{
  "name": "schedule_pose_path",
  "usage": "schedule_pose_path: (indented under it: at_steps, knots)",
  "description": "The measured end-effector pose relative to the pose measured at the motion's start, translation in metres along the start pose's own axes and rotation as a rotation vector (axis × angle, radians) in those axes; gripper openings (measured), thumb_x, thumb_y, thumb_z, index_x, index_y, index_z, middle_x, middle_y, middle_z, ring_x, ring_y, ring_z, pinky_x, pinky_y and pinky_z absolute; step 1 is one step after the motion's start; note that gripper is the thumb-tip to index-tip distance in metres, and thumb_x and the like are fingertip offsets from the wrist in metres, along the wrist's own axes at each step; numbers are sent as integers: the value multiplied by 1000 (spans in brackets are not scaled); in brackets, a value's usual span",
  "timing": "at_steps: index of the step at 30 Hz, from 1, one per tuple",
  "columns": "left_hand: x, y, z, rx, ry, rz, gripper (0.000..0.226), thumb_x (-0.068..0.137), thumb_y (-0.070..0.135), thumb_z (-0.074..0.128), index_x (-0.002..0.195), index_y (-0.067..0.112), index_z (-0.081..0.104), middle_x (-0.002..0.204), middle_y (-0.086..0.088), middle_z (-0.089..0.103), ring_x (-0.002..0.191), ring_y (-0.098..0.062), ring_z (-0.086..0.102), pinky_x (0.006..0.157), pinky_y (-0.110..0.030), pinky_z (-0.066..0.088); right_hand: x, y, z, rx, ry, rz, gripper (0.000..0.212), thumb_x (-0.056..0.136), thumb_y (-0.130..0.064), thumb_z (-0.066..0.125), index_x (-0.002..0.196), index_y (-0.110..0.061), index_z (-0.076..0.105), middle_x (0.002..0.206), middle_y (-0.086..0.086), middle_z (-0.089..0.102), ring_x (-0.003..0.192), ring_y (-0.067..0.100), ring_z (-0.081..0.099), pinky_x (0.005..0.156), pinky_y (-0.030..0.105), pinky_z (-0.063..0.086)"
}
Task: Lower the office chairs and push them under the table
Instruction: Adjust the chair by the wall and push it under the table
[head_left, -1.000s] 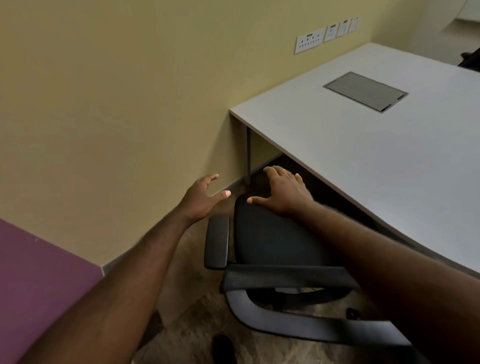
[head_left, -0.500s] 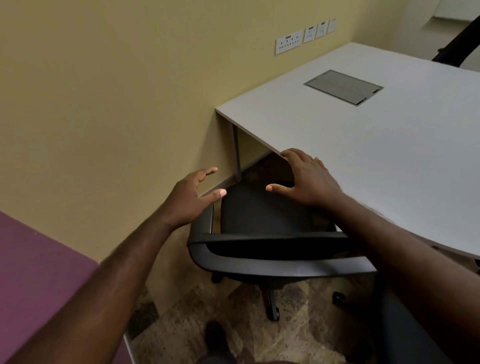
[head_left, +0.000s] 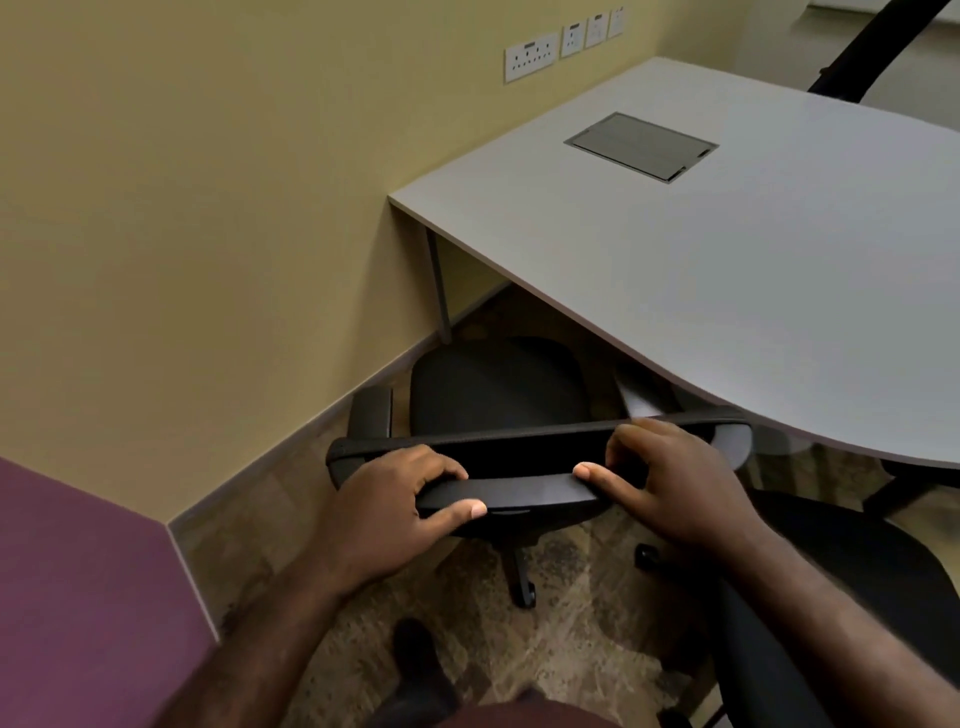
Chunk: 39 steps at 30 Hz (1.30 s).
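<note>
A black office chair (head_left: 493, 395) stands at the edge of the grey table (head_left: 727, 270), its seat partly beneath the tabletop. My left hand (head_left: 395, 504) grips the left part of the chair's backrest top, fingers curled over it and thumb under. My right hand (head_left: 670, 478) grips the right part of the same backrest top in the same way. The chair's left armrest (head_left: 371, 415) is close to the wall. Its base and one caster (head_left: 524, 592) show below the backrest.
A second black chair (head_left: 852, 582) stands at the lower right beside my right arm. The yellow wall (head_left: 208, 208) with sockets runs along the left. A table leg (head_left: 439, 286) stands near the wall. A purple surface (head_left: 78, 597) fills the lower left. My shoe (head_left: 415, 649) is on the floor.
Both hands came back from over the seat and closed on the backrest top. The view pulled back and rose, so the table's edge now covers the seat's right side.
</note>
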<state>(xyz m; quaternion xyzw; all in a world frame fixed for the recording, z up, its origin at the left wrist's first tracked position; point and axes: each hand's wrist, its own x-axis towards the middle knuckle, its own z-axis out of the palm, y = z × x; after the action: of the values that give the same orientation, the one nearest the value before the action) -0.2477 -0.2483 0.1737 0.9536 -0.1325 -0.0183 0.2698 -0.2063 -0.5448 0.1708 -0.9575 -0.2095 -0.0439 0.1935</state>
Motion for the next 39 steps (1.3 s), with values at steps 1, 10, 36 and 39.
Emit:
schedule_pose_path:
  at_steps: [1,10,36,39]
  knots:
    - [-1,-1,0,97,-22,11,50,77,77,48,101,35,64,93,21,62,85,3,55,73,-24,45,-3,2,2,-45,-17,-26,46,79,-81,40,70,-36,45,66,-16,46,60,0,44,52,25,39]
    - [19,-3,5,429,13,-34,23,71,49,61,84,30,65,73,8,66,71,-18,62,58,-27,28,11,5,9,-391,-92,-11,25,76,-49,59,60,-30,52,53,-12,51,49,11,54,48,25,34]
    - [184,-165,-70,457,4,161,22,62,43,55,73,25,63,66,6,62,65,-21,59,55,-27,32,167,-45,65,-427,10,143,22,71,-52,50,66,-32,53,55,-12,53,49,9,52,46,25,33]
    - [211,-190,-86,465,-14,207,20,61,43,54,70,26,59,65,6,61,63,-20,58,56,-27,30,195,-49,72,-458,-29,192,21,70,-53,53,70,-32,54,61,-12,55,56,9,54,47,25,33]
